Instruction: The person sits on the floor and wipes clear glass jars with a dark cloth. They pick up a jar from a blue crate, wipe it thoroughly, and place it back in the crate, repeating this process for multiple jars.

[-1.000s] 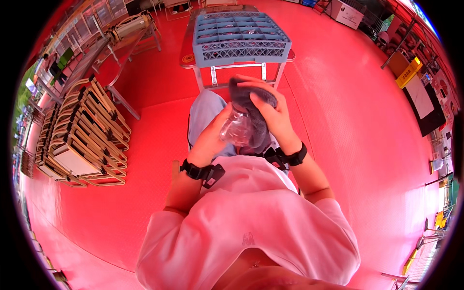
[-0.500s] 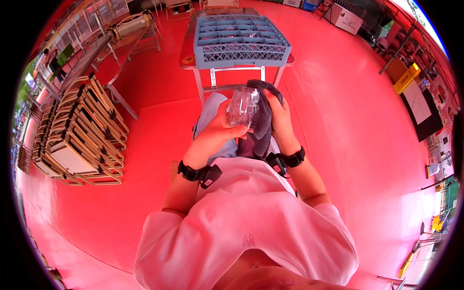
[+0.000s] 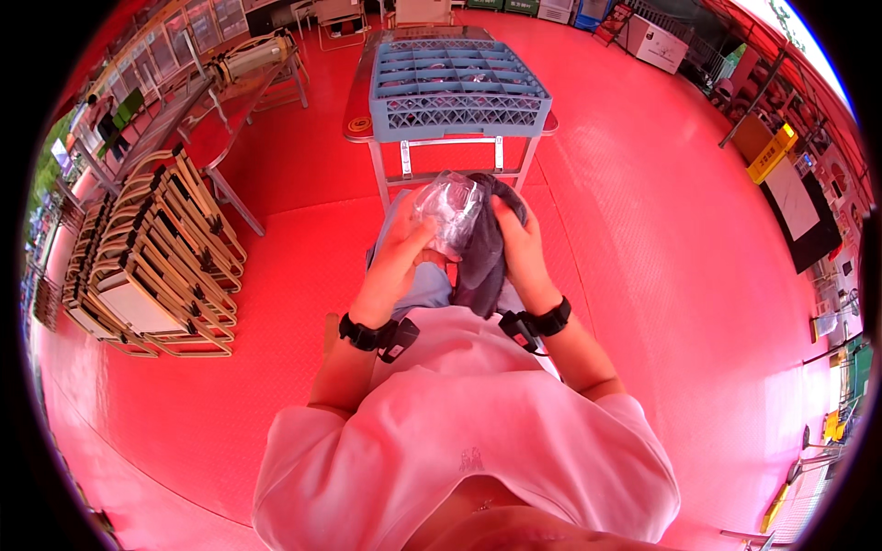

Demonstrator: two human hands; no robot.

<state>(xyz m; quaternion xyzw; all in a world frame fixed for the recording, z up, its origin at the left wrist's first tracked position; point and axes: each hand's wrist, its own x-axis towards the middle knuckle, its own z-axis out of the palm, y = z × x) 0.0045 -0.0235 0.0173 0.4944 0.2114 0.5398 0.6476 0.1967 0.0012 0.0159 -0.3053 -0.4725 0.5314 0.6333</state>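
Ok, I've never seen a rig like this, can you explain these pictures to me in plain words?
There's no machine here: a person works bare-handed. The view comes from a wide fisheye camera worn on that person's head, looking down, so straight edges bend. The left hand holds a clear cup; the right hand grips a dark cloth right beside it. Ahead, a blue-grey divided rack sits on a table, with clear items in some of its compartments.

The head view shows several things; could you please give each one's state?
Dark cloth: bunched, held in right hand
Clear cup: held in left hand, beside the cloth
Table: standing, legs unfolded
Blue-grey rack: on the table, several compartments occupied
Chairs at left: folded, grouped together
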